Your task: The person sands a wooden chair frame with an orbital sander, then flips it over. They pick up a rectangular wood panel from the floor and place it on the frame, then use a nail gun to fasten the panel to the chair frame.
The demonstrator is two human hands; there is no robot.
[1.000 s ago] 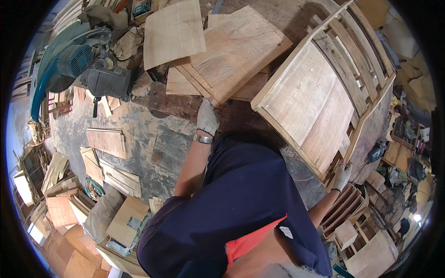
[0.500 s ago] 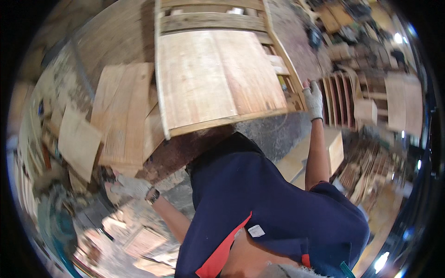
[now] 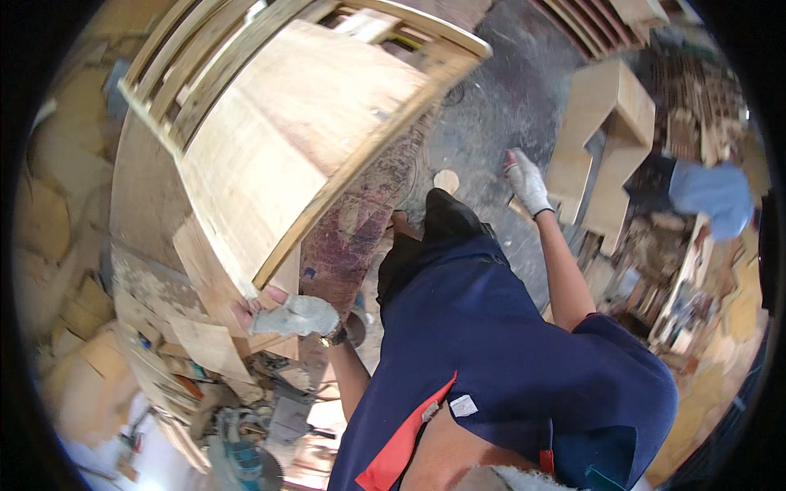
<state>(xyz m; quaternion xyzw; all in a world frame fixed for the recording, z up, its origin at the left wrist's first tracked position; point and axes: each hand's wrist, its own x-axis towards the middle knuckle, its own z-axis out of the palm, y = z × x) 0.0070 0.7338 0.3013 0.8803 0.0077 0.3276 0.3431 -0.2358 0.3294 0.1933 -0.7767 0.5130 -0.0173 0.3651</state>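
Observation:
A slatted wooden frame (image 3: 221,61) with pale boards (image 3: 286,106) lying on it stands at the upper left, turned at an angle. My left hand (image 3: 296,316), in a grey-white glove, is at its near corner. The thumb and fingers are apart there; whether they touch the wood I cannot tell. A loose plywood sheet (image 3: 214,348) lies just beyond the fingertips. To the right, my right hand (image 3: 528,184), in a white glove with bare fingertips, hangs over the dark floor with its fingers stretched out and holds nothing. It is close to an angular pale wooden piece (image 3: 573,155).
A blue garment (image 3: 716,196) shows at the right, beside stacked slatted wood pieces (image 3: 696,106). A small round wooden disc (image 3: 446,181) lies on the floor ahead. Wood scraps and a teal power tool (image 3: 243,458) are at the lower left.
My view has swung, and the frame now sits further left and tilted. My right hand has come off the frame's right side. My left hand has come up to its near corner.

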